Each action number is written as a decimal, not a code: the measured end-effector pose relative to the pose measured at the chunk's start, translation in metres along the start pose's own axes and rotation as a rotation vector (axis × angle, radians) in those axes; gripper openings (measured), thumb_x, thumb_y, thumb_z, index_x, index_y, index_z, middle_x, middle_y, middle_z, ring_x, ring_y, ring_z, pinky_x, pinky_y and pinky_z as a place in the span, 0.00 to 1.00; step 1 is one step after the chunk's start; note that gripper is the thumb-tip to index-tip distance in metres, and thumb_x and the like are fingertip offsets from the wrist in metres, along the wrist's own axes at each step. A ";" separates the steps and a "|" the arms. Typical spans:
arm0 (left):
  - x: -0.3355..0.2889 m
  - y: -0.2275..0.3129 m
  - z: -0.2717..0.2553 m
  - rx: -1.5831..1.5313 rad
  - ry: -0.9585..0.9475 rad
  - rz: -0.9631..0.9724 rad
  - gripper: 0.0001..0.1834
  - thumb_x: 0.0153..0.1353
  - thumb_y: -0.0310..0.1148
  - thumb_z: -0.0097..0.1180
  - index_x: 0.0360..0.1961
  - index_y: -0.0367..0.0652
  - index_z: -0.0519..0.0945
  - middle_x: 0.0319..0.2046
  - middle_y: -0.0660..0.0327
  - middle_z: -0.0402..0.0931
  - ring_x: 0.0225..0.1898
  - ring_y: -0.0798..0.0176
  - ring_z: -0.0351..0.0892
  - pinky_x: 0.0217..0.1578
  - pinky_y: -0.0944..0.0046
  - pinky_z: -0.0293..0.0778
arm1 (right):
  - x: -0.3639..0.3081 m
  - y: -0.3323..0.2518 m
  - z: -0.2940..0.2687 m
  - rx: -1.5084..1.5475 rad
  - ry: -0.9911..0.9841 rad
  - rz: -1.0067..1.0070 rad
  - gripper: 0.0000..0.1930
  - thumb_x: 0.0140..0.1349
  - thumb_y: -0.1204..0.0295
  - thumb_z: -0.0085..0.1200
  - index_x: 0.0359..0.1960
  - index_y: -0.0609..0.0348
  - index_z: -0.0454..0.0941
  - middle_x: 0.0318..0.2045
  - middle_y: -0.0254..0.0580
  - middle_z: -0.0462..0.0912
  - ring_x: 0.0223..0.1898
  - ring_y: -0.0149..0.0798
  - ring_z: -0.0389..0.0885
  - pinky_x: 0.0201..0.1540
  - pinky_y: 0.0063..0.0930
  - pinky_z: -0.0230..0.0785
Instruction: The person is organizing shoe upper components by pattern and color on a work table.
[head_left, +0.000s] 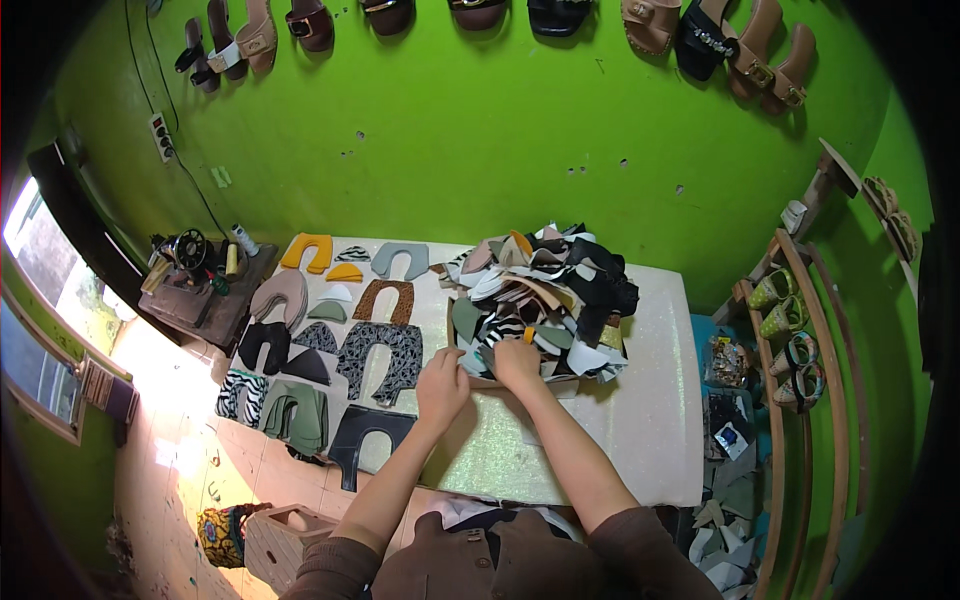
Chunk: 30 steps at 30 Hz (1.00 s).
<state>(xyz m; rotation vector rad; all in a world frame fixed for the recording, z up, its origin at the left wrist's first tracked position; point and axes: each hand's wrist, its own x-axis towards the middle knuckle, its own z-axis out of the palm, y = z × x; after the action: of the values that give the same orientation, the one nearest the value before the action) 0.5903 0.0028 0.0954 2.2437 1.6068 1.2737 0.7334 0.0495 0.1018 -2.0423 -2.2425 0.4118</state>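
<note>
A tall heap of cut shoe-material pieces in black, white, tan, green and zebra stripe spills over an open box on the table. At the box's near left corner, my left hand has its fingers closed beside a pale blue-green piece. My right hand dips into the near side of the heap with curled fingers, next to a dark grey-green piece. What either hand pinches is too small to make out. Both hands are close together, slightly apart.
Sorted U-shaped pieces lie left of the box: yellow, patterned grey, green and black. A sewing machine stands at far left. Right of the table are a wooden shoe rack and scraps.
</note>
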 end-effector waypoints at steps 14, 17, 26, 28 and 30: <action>-0.017 0.017 0.008 -1.066 -0.234 -0.691 0.17 0.63 0.35 0.47 0.47 0.33 0.72 0.39 0.59 0.74 0.37 0.68 0.74 0.39 0.69 0.70 | -0.061 0.025 0.010 1.763 0.023 0.088 0.16 0.55 0.74 0.57 0.45 0.63 0.71 0.38 0.37 0.78 0.40 0.30 0.76 0.42 0.23 0.70; -0.019 0.020 0.010 -1.146 -0.330 -0.777 0.16 0.63 0.34 0.49 0.48 0.34 0.72 0.36 0.63 0.75 0.33 0.73 0.73 0.35 0.73 0.69 | -0.063 0.027 0.020 1.619 0.226 -0.002 0.24 0.52 0.73 0.60 0.49 0.66 0.66 0.42 0.40 0.73 0.41 0.32 0.74 0.43 0.24 0.69; -0.031 0.025 0.007 -1.178 -0.248 -0.957 0.15 0.62 0.31 0.49 0.49 0.37 0.72 0.32 0.66 0.75 0.28 0.77 0.72 0.27 0.78 0.67 | -0.097 0.016 0.018 0.565 0.639 -0.089 0.18 0.48 0.69 0.61 0.40 0.61 0.72 0.38 0.46 0.68 0.43 0.46 0.69 0.47 0.35 0.62; -0.031 0.030 0.006 -1.157 -0.232 -0.947 0.15 0.62 0.31 0.48 0.49 0.37 0.72 0.30 0.68 0.76 0.26 0.79 0.70 0.24 0.79 0.64 | -0.100 0.017 0.018 0.537 0.583 -0.131 0.14 0.49 0.69 0.60 0.36 0.62 0.74 0.35 0.44 0.71 0.42 0.45 0.70 0.45 0.34 0.63; -0.032 0.035 0.008 -1.252 -0.130 -0.904 0.15 0.61 0.28 0.49 0.49 0.35 0.71 0.33 0.64 0.77 0.29 0.76 0.73 0.29 0.78 0.69 | -0.100 0.013 0.017 0.645 0.558 -0.151 0.09 0.52 0.69 0.58 0.30 0.63 0.76 0.28 0.40 0.76 0.36 0.39 0.73 0.40 0.30 0.65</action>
<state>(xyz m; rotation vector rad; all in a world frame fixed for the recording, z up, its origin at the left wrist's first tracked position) 0.6182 -0.0353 0.0902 0.6962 0.9941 1.2089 0.7529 -0.0511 0.0938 -1.4207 -1.6308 0.4141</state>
